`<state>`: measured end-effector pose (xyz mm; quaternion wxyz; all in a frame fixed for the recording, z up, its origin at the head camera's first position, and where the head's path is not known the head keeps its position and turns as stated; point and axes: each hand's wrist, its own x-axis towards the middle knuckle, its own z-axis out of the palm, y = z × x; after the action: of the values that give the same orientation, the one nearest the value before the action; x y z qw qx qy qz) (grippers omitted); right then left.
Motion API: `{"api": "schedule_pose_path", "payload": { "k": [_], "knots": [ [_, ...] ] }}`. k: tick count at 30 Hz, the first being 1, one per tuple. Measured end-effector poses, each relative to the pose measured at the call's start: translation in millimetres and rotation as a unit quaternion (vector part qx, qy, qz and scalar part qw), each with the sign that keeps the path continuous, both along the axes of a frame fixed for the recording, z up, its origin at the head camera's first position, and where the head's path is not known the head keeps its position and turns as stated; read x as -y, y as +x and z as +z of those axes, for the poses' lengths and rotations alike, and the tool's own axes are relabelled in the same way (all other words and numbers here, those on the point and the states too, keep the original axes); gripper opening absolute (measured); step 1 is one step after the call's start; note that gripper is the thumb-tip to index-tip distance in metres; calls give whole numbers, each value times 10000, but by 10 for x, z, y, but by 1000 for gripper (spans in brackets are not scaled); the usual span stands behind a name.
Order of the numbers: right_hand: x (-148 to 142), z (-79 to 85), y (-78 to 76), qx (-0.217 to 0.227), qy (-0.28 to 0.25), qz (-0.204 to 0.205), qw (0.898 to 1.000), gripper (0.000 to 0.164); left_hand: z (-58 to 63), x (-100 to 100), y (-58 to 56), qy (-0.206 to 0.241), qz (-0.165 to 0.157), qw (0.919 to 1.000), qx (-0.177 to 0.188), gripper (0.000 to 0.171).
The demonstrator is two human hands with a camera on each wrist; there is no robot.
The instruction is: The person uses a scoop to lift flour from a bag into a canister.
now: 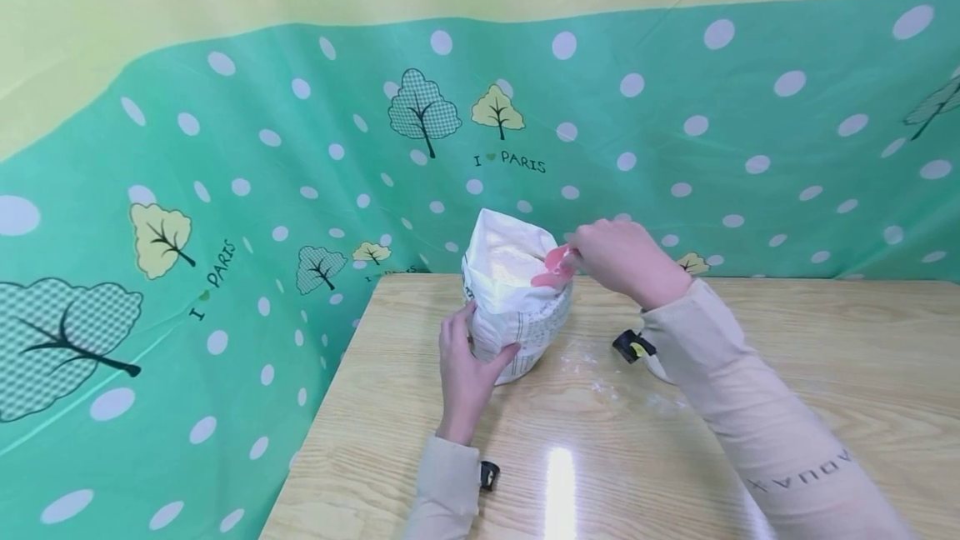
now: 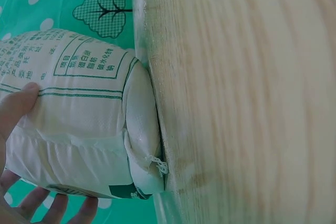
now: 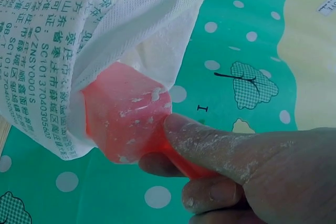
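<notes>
Noted white bag [image 1: 532, 332] upright on wood-grain counter [image 1: 652, 473], near far edge, with mouth open and pale powder [image 1: 512, 263] inside. Observed green Chinese print on bag wall in both wrist views, including a boxed table in the left one. Saw, also in left wrist view, a tuft of loose thread [image 2: 160, 165] at a bottom corner of bag.

Found left hand [image 1: 468, 373] gripping near left side of bag, with thumb across printed face and fingers spread around the side. Found right hand [image 1: 618, 257] closed around handle of pink scoop [image 1: 553, 269], at right side of bag mouth. Located scoop head partly inside mouth, with part of it hidden by bag rim in right wrist view. Noted white residue on scoop and on right thumb.

Recorded scattered white dusting [image 1: 600, 386] on counter, to right of bag. Noted black-and-yellow object [image 1: 632, 346] just beside right sleeve [image 1: 772, 415]; cannot identify. Noted white item [image 1: 662, 369] next to it, mostly hidden by same sleeve; cannot tell what. Saw small black object [image 1: 489, 475] at left cuff. Logged behind counter: green sheet [image 1: 300, 157] with white dots, tree prints and "PARIS" lettering, yellow along top.
</notes>
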<state>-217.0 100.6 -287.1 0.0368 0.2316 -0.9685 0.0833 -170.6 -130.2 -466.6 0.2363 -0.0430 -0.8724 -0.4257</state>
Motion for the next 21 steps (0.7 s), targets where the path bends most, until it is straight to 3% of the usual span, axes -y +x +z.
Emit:
{"api": "schedule_pose_path", "payload": {
  "k": [9, 21],
  "knots": [
    [110, -64, -64, 65, 15, -146, 9999, 19, -28, 0, -22, 125, -85, 9998, 103, 89],
    [189, -303, -155, -64, -364, -252, 9990, 16, -20, 9, -23, 93, -58, 9999, 127, 89]
  ]
}}
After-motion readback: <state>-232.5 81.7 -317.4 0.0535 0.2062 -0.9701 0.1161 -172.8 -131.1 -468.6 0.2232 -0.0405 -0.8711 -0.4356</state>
